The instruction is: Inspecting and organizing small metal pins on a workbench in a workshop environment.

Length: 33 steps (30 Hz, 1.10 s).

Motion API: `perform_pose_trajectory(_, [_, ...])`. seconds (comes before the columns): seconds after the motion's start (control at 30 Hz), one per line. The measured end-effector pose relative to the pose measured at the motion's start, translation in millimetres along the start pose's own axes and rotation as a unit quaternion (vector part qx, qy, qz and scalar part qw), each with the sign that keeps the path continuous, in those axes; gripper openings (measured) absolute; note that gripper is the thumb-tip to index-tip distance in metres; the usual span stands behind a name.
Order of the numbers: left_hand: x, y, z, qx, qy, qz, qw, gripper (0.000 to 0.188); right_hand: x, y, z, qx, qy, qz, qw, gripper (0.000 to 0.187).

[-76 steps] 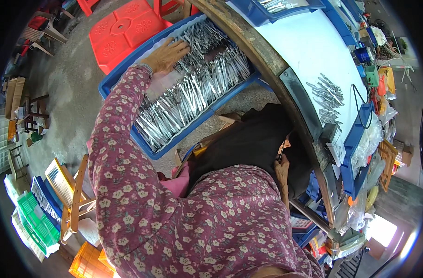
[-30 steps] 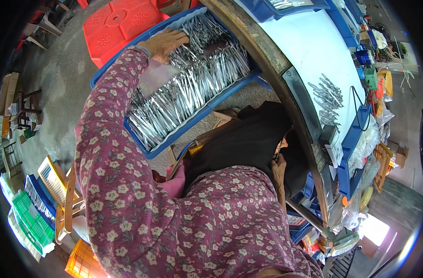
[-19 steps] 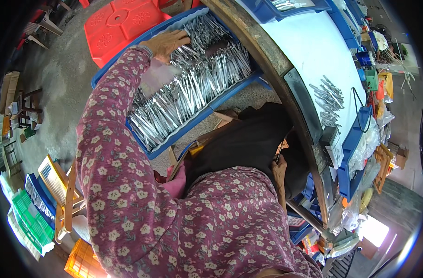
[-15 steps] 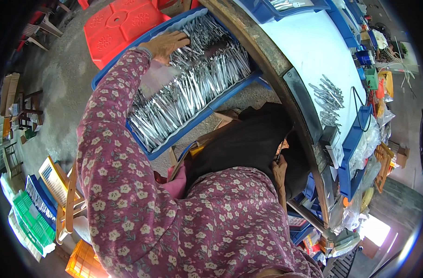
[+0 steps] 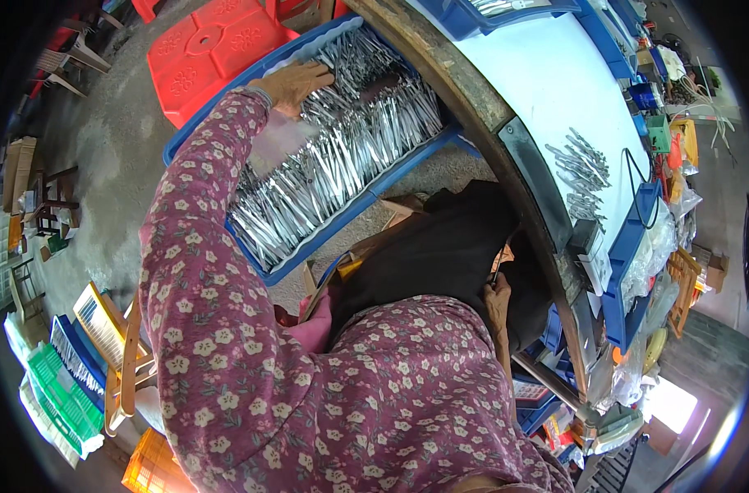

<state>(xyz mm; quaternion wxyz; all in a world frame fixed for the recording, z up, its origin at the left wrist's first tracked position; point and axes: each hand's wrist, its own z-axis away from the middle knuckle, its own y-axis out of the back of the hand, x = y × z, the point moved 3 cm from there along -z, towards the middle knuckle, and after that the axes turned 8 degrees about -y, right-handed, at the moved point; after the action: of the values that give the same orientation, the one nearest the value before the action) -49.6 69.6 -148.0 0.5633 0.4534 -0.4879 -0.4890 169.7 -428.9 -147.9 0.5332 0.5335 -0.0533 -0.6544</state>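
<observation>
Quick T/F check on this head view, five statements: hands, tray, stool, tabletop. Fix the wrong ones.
1. The left hand is over the blue tray. True.
2. The right hand is in the tray too. False: it is outside the tray, beside the black cloth.
3. A group of metal pieces lies on the white tabletop. True.
4. The tabletop group has more pieces than the tray. False: the tray holds far more.
5. The stool beside the tray is green. False: it is red.
</observation>
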Motion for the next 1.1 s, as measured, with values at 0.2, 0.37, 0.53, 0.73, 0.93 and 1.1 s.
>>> perform_pose_trajectory(0.2, [1.7, 1.3, -11.3, -0.117, 0.026, 0.028, 0.992, 0.089, 6.1, 0.2, -1.9, 0.002, -0.020, 0.002, 1.000, 0.020])
perform_pose_trajectory(0.37, [-4.8, -9.9, -10.7, -0.106, 0.042, 0.033, 0.993, 0.093, 13.4, 0.6, -5.1, 0.011, -0.011, 0.020, 1.000, 0.014])
perform_pose_trajectory(0.53, [-3.8, -5.7, -10.4, -0.088, 0.009, 0.037, 0.995, 0.090, -2.0, 0.3, 0.1, 0.003, -0.002, 0.009, 1.000, 0.008])
perform_pose_trajectory(0.73, [-4.9, -8.1, -8.8, -0.079, 0.005, 0.032, 0.996, 0.093, 7.8, -0.8, -3.1, 0.003, -0.009, -0.012, 1.000, 0.009])
perform_pose_trajectory(0.93, [-0.6, -2.2, -11.7, -0.087, 0.014, 0.027, 0.996, 0.097, 0.5, -0.7, -1.6, 0.017, -0.005, -0.002, 1.000, 0.011])
perform_pose_trajectory(1.1, [2.9, 5.4, -9.6, -0.126, 0.023, 0.034, 0.991, 0.097, 3.2, 0.7, -2.6, 0.008, -0.019, -0.005, 1.000, 0.014])
